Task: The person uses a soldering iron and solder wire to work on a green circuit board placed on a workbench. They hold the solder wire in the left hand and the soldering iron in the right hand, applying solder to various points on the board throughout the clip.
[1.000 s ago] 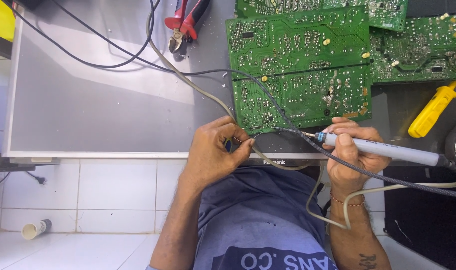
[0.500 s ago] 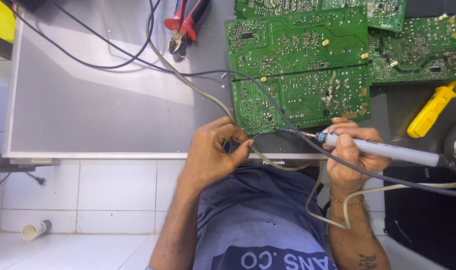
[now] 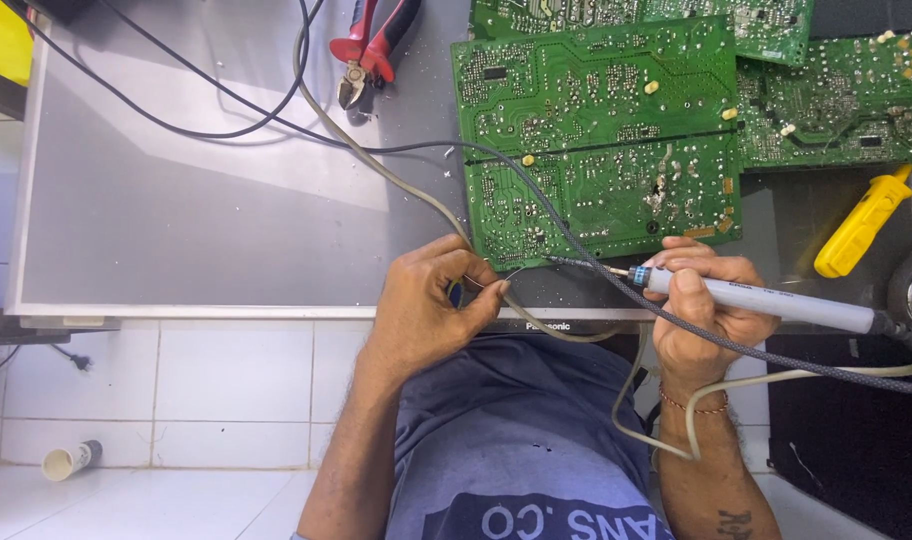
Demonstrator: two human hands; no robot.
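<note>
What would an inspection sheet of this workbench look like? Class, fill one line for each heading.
Surface: grey panel in a white frame, serving as bench.
Job's things: soldering iron, thin solder wire, green circuit board, copper side up.
Clutter: red-handled pliers, yellow-handled tool, more green boards.
Grip: left hand pinches the wire; right hand holds the iron, tip at the board's edge.
Cables: black cable, beige cable, braided cord.
Surroundings: white tiled floor, small tube.

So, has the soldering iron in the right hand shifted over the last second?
No. The soldering iron keeps its tip at the same lower edge of the green circuit board.
</note>
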